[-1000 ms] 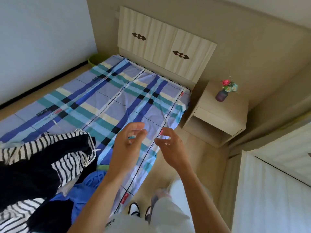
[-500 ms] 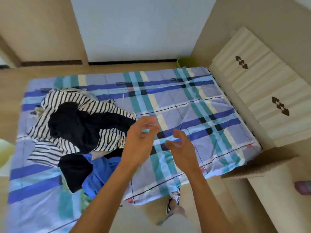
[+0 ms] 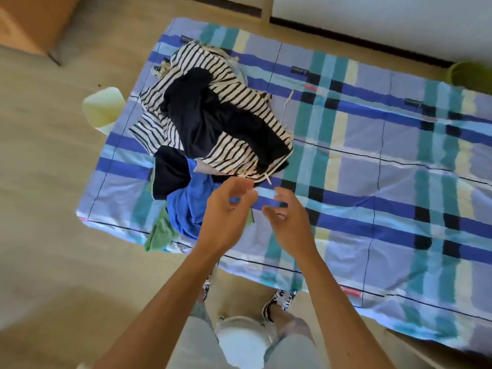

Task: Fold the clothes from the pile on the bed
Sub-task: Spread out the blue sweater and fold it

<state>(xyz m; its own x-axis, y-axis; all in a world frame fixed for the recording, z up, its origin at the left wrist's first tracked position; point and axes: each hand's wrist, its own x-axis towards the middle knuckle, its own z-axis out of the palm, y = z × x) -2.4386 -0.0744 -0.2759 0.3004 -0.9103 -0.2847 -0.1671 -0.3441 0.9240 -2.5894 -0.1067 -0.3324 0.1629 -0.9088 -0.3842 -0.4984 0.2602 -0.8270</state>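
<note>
- Nothing folded yet, it seems: the pile lies heaped on the bed.
- Left hand and right hand hover near it, fingers loosely apart, holding nothing.

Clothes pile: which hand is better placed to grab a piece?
Probably left: the left hand hovers beside the blue garment, while the right hand is over bare bedsheet.

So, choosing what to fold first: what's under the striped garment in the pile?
A black piece and a blue garment stick out below its near edge, a green piece beside them. Whatever else lies beneath the striped garment is covered.
</note>
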